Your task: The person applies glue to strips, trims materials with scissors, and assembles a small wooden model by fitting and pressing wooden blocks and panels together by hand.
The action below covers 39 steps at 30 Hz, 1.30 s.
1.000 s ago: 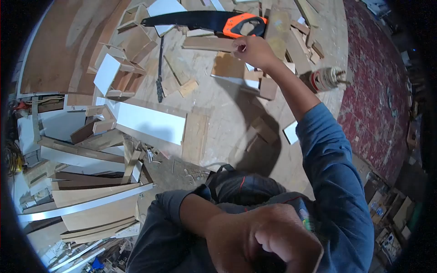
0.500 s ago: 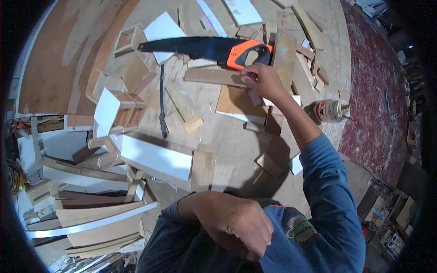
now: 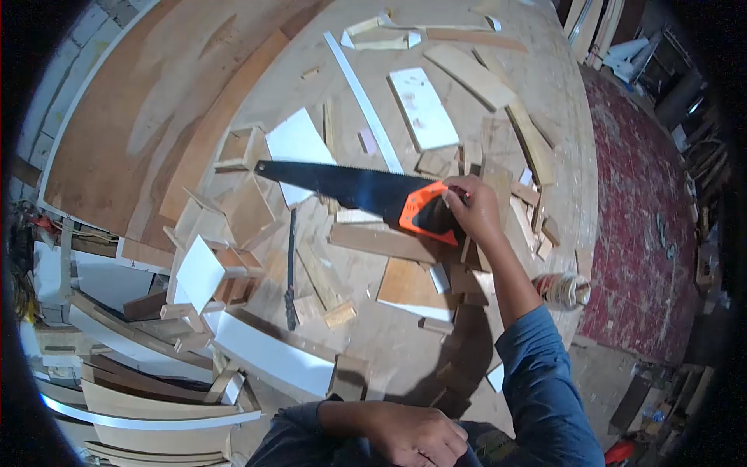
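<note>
A handsaw (image 3: 350, 191) with a dark blade and an orange-and-black handle lies across the wood offcuts, its teeth facing away from me. My right hand (image 3: 476, 208) is closed around the rear of the handle, with the grip partly hidden by the fingers. Under and just in front of the handle is a flat wooden strip (image 3: 381, 241). My left hand (image 3: 420, 436) is held close to my body at the bottom edge, its fingers curled in and nothing visible in them.
Small wooden box frames (image 3: 226, 272) and a long white board (image 3: 272, 354) sit to the left. A white panel (image 3: 424, 109) lies farther back among scattered offcuts. To the right of my forearm stands a jar (image 3: 564, 289). A dark stick (image 3: 292, 268) lies below the blade.
The view has tilted up, showing more of the table's far side. My right hand has moved from beside the saw handle onto it, and the handle has turned slightly toward me.
</note>
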Motion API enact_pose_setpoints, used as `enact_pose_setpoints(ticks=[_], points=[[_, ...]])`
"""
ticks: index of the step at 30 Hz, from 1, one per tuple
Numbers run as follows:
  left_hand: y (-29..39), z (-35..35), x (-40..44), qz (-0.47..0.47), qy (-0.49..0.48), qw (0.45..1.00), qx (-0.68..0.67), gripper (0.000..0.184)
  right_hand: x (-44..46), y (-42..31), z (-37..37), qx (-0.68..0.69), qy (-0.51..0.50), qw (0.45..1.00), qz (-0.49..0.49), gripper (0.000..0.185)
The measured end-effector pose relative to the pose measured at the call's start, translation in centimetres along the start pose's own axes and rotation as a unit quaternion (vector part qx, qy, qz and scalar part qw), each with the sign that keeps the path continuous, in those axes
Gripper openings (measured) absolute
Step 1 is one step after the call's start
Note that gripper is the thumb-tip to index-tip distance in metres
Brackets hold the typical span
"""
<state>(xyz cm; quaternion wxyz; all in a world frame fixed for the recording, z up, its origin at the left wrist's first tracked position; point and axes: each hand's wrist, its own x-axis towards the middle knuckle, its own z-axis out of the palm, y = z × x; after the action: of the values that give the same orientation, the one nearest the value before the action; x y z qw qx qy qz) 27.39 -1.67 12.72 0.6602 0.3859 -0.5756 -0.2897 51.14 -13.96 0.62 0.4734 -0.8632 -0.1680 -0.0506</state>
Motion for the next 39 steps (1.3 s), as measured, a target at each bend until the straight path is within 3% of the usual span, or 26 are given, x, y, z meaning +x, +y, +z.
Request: enact_pose_setpoints(ticks=[1,3,5,6,7,8,12,19,21,25,29,31,32,34,35,37,39], points=[[-0.5,-0.1,-0.1,0.0,-0.002,1.0,0.007,0.023,0.4,-0.3,0.3,-0.044,-0.018,0.999,-0.001,0.024],[-1.3,-0.3,-0.4,0.038,0.1,0.991,-0.078,0.019,0.4,-0.2,1.3,-0.092,-0.094,0.99,-0.051,0.051],[-1.6,-1.3,-1.5,0.019,0.08,0.993,-0.083,0.017,-0.4,-0.1,2.8,-0.167,-0.111,0.972,-0.123,0.067],[-1.1,-1.9,-1.9,0.012,0.101,0.992,-0.08,0.02,-0.8,-1.3,2.6,-0.211,-0.166,0.96,-0.076,0.076],[-0.9,-2.4,-2.2,0.005,0.122,0.99,-0.077,0.024,-1.1,-1.2,2.9,-0.21,-0.165,0.96,-0.08,0.076],[-1.5,-1.4,-2.9,0.021,0.177,0.977,-0.116,0.014,-1.5,-0.6,3.1,-0.214,-0.143,0.961,-0.096,0.076],[-1.4,-1.1,-3.2,-0.016,0.182,0.978,-0.105,0.02,-1.4,0.5,3.2,-0.213,-0.122,0.962,-0.12,0.075],[0.6,1.0,-1.6,-0.006,0.128,0.986,-0.103,0.015,-3.7,-1.2,2.7,-0.227,-0.061,0.967,-0.096,0.06],[1.1,1.7,-1.6,-0.004,0.106,0.989,-0.103,0.011,-5.9,-2.1,2.1,-0.162,-0.029,0.981,-0.102,0.056],[2.3,3.8,-2.1,-0.031,0.122,0.99,-0.06,0.01,-12.1,-4.1,-0.1,-0.116,-0.074,0.985,-0.11,0.048],[3.2,5.6,-3.1,-0.078,0.212,0.974,0.019,0.01,-17.6,-2.5,-1.8,-0.142,-0.103,0.982,-0.063,0.046],[1.9,6.3,-4.7,-0.194,0.319,0.911,0.174,0.01,-19.1,-1.3,-2.5,-0.156,-0.125,0.978,-0.053,0.049],[1.1,6.6,-5.4,-0.194,0.321,0.91,0.175,0.01,-19.4,-1.1,-2.8,-0.184,-0.134,0.972,-0.06,0.05],[-0.6,7.3,-7.0,-0.286,0.441,0.831,0.184,0.011,-19.9,0.0,-2.9,-0.218,-0.147,0.963,-0.054,0.056],[-1.4,7.5,-7.7,-0.286,0.443,0.83,0.183,0.011,-19.9,0.6,-2.8,-0.218,-0.15,0.963,-0.054,0.056],[-2.9,7.8,-9.1,-0.349,0.465,0.773,0.254,0.009,-19.5,1.4,-2.6,-0.235,-0.122,0.963,-0.048,0.06],[-5.2,7.7,-11.4,-0.459,0.461,0.668,0.36,0.01,-18.8,1.8,-2.3,-0.26,-0.121,0.958,-0.018,0.065]])
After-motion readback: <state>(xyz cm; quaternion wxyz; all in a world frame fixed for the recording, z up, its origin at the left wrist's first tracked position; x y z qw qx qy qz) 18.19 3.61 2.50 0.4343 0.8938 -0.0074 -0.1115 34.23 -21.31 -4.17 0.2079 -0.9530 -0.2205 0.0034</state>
